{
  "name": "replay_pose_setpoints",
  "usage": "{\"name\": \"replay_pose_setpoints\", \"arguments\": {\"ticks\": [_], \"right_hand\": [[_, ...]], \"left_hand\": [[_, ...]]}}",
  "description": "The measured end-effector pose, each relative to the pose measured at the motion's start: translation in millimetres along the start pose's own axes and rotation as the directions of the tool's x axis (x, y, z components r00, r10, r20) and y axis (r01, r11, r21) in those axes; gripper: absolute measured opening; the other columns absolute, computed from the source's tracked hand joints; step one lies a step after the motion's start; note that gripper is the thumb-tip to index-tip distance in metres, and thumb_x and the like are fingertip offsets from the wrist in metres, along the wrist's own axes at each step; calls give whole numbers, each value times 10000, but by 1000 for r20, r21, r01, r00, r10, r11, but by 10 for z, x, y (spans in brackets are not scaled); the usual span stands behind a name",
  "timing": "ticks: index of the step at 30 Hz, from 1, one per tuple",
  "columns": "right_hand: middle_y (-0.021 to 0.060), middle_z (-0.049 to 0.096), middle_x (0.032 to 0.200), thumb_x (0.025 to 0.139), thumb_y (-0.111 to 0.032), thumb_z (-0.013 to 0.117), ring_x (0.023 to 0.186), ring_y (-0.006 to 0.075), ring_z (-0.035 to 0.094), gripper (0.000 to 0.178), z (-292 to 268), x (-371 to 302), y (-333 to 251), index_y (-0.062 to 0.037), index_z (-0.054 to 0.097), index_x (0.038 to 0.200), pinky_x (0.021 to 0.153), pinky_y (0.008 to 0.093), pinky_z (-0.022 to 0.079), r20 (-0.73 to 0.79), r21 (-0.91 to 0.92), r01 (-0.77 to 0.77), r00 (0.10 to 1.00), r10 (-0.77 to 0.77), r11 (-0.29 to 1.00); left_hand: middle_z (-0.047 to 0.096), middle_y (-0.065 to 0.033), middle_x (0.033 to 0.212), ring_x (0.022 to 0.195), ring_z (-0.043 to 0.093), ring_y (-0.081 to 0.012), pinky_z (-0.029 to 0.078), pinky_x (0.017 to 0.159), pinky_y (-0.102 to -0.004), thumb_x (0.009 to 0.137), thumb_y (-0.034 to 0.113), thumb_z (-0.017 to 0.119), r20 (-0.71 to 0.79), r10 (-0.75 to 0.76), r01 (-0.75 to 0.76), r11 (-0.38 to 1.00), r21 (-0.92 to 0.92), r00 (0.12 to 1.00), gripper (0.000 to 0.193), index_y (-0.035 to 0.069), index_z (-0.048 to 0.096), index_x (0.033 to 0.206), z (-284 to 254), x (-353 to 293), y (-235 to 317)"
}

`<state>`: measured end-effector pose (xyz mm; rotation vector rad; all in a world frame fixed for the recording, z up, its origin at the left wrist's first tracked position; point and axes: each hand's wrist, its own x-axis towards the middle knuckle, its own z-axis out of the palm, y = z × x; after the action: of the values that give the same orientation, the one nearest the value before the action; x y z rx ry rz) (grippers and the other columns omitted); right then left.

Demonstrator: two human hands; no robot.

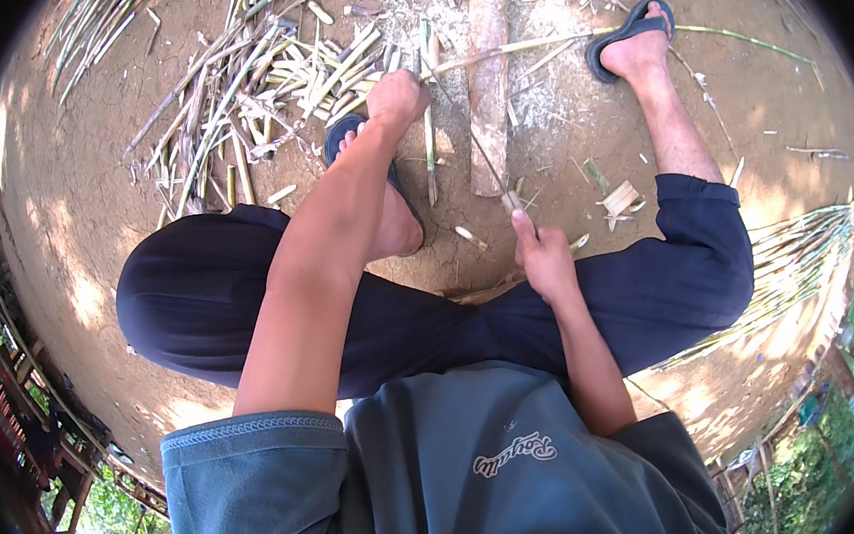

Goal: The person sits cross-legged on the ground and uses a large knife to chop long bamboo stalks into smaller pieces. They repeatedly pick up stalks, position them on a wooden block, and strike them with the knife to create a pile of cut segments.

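Note:
My left hand [399,97] is closed around one end of a long, thin green-yellow stalk [550,40]. The stalk stretches right across a flat wooden plank [491,111] and past my right foot. In my right hand [547,258] is the pale handle of a knife [484,152]. Its long, narrow blade slants up and left over the plank, with the tip close to the stalk beside my left hand. A short length of green cane [431,151] lies on the dirt just below my left hand. My fingers hide the gripped end of the stalk.
A pile of cut cane pieces [332,79] and longer stalks lies at the left. My sandalled feet flank the plank. Split chips [622,201] and pale dust are scattered on the earth. Bundled thin stalks [798,263] lie beyond my right knee, with more at the upper left [93,32].

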<state>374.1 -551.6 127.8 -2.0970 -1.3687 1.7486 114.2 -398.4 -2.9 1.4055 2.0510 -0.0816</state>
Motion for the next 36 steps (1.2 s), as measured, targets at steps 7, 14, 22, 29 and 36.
{"name": "replay_pose_setpoints", "arguments": {"ticks": [7,14,22,29,36], "right_hand": [[-5,435,512,946,-537,507,487,99,388,619,-39,321,-152,-68,465,544,481,296,316,26,26,20,999,-20,999],[27,474,510,951,-562,466,506,138,460,654,-35,134,-179,-32,550,577,523,320,388,-41,15,-8,999,8,1000],[145,519,505,950,-564,445,515,261,558,719,42,19,-246,53,568,602,547,415,432,-141,-254,51,986,-89,966],[162,515,504,944,-589,423,485,285,546,762,10,171,-288,73,564,596,539,430,433,-111,-286,95,985,-131,954],[202,516,516,935,-619,404,527,315,562,800,254,708,-466,89,562,599,567,451,442,-222,-352,121,953,-209,928]], "left_hand": [[663,-260,1028,939,650,-391,503,833,-471,863,429,566,71,44,-49,997,59,996,505,-37,671,1029,-178,130,-50],[370,61,584,486,378,-65,243,423,-246,837,402,467,533,298,259,627,-735,792,298,186,395,645,-200,66,-167],[627,-286,826,782,623,-394,480,760,-470,985,420,277,230,-28,149,834,-532,973,615,-79,616,861,387,347,-259],[622,-302,1019,982,610,-431,493,888,-462,970,254,293,-138,232,-234,972,6,963,431,-84,558,1010,796,565,-462],[646,-242,959,873,657,-365,543,782,-435,905,164,423,-94,224,-224,975,16,970,265,-19,580,1016,527,328,-137]]}}
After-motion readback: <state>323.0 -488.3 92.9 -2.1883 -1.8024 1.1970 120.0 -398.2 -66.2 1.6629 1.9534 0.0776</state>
